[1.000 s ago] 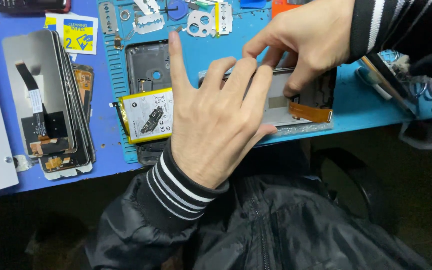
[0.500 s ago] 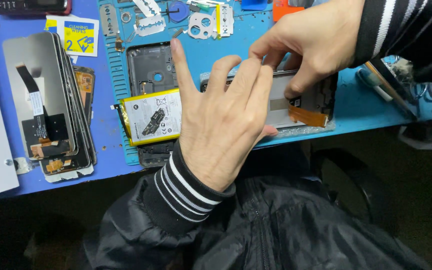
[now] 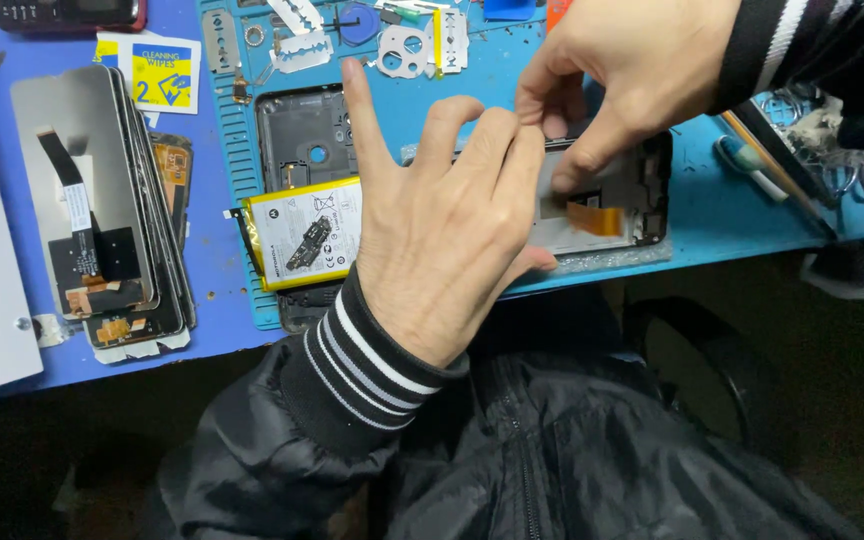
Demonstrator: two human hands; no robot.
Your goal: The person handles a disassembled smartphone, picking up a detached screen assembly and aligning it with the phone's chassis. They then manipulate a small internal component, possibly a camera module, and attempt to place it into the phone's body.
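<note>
Phone screen assembly [image 3: 607, 205] lies flat near the front edge of the blue work mat [image 3: 722, 215], right of centre. Most of it is hidden: the left hand [image 3: 442, 235] covers its left half, the right hand [image 3: 617, 75] its top edge. Only the right end shows, dark frame with one orange flex cable [image 3: 592, 218].

Left hand lies palm down, fingers spread, pressing on the assembly, not gripping anything. Right hand has thumb and forefinger pinched together at the upper edge of the assembly; what sits between them is too small to tell, maybe a film or tab.

Just left of the left hand: one phone back frame [image 3: 302, 140], its lower part covered by one yellow-edged white battery [image 3: 302, 235], the battery's right end hidden under the hand.

Further left, a stack of spare screens [image 3: 102, 210], face down, about four by the edges, exact count unclear. One cleaning wipe sachet [image 3: 157, 72] above the stack.

Top of the mat: two razor blades [image 3: 300, 55], small metal brackets, cut off by the frame edge. One dark phone [image 3: 67, 12] top left, mostly cut off. Scissors [image 3: 852, 165] far right, partly behind the right sleeve.
</note>
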